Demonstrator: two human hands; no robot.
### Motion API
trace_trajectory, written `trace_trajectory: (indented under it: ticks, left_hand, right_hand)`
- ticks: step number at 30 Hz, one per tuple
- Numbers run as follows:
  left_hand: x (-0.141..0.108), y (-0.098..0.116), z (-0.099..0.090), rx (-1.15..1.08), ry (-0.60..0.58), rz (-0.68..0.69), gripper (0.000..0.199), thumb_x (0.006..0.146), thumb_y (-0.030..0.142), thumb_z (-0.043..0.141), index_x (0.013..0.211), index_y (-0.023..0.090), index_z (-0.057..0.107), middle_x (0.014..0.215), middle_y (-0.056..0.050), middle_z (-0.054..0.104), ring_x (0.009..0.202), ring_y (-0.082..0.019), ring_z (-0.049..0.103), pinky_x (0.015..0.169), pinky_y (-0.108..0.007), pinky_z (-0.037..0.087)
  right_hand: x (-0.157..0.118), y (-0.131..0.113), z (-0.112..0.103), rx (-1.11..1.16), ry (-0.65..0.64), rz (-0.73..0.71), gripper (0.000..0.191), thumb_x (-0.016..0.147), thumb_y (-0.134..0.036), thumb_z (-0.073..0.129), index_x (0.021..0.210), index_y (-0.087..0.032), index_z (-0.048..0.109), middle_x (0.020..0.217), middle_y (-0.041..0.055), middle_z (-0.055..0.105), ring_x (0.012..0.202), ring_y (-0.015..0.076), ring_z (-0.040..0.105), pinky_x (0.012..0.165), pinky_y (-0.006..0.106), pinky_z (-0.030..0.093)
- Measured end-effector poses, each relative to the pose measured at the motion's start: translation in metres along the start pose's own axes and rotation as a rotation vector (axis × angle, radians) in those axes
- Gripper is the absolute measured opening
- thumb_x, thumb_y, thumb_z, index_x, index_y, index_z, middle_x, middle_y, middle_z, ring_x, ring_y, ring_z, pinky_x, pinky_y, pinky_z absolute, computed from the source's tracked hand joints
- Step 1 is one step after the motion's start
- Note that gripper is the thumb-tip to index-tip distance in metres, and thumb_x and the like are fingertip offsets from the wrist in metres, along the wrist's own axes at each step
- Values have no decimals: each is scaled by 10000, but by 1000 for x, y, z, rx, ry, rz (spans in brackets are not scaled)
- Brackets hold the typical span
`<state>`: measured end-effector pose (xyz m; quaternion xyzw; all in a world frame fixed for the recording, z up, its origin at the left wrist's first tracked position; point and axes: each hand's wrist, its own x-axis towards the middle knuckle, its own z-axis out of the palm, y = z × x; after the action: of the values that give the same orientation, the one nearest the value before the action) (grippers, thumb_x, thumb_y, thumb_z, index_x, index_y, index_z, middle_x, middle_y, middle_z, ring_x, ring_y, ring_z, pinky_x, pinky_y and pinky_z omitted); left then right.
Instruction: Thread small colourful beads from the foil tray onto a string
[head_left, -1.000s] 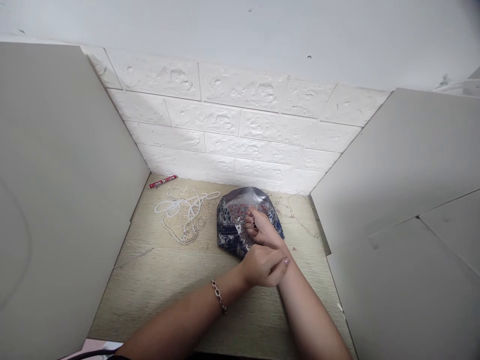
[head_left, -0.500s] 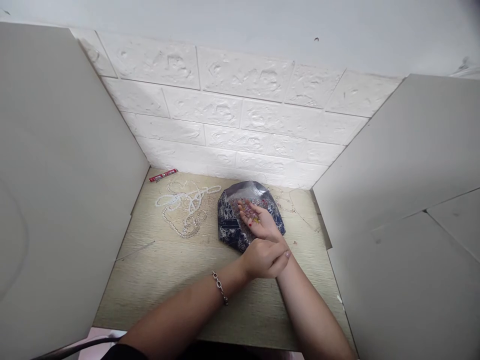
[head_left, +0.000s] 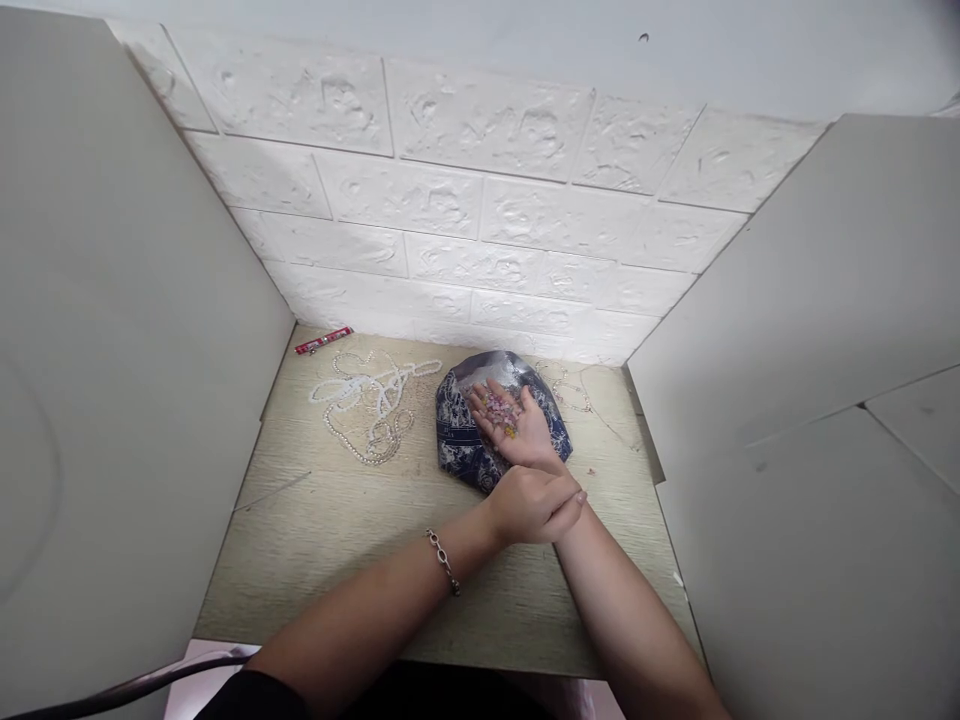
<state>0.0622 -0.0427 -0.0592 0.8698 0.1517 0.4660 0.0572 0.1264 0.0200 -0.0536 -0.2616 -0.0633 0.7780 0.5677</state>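
Note:
Palm up, my right hand cradles a small heap of pink, purple and yellow beads over an open pouch. The pouch has a dark blue and white pattern and a silvery lining; my hand and the beads cover part of its inside. My left hand, below a chain bracelet on the same arm, is closed around my right wrist. Its thumb and fingers are curled together there, just in front of the pouch.
White and clear bead strands lie tangled left of the pouch, with a red packet behind them. Thin chains lie to the right. Grey panels flank the wooden table, and a white brick-pattern wall stands behind.
My right hand has lifted slightly out of the pouch opening and turned its palm more upward, with the beads now plainly in it. My left hand stays around the wrist. The camera view has shifted slightly.

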Motion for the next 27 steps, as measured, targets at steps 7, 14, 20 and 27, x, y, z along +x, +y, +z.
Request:
trace_trajectory:
  ticks: [7, 14, 20, 27]
  left_hand:
    - [0, 2, 0, 16, -33, 5, 262, 778, 212, 393, 537, 156, 478, 450, 23, 521, 401, -70, 467, 410, -197, 352]
    - [1, 2, -1, -6, -77, 13, 240, 764, 197, 389, 548, 159, 486, 468, 20, 543, 417, -76, 481, 429, -201, 363]
    - [-1, 2, 0, -10, -104, -1, 244, 771, 211, 382, 561, 159, 496, 472, 15, 542, 430, -78, 496, 437, -199, 371]
    - [0, 2, 0, -9, -96, 1, 245, 765, 211, 383, 558, 158, 503, 469, 14, 542, 430, -80, 496, 434, -200, 373]
  right_hand:
    - [-4, 1, 5, -70, 3, 10, 420, 844, -444, 246, 879, -155, 547, 890, 68, 634, 858, 161, 597, 678, 277, 506]
    - [-3, 2, 2, -117, -3, -3, 361, 787, -471, 370, 805, -166, 562, 868, 47, 637, 790, 158, 599, 636, 265, 502]
    - [2, 3, -3, -87, 32, -39, 304, 754, -467, 431, 760, -184, 542, 728, 15, 603, 640, 126, 566, 631, 289, 498]
    - [2, 2, -3, -112, 5, -14, 305, 744, -460, 440, 607, -189, 407, 592, -26, 477, 494, 74, 444, 443, 204, 415]
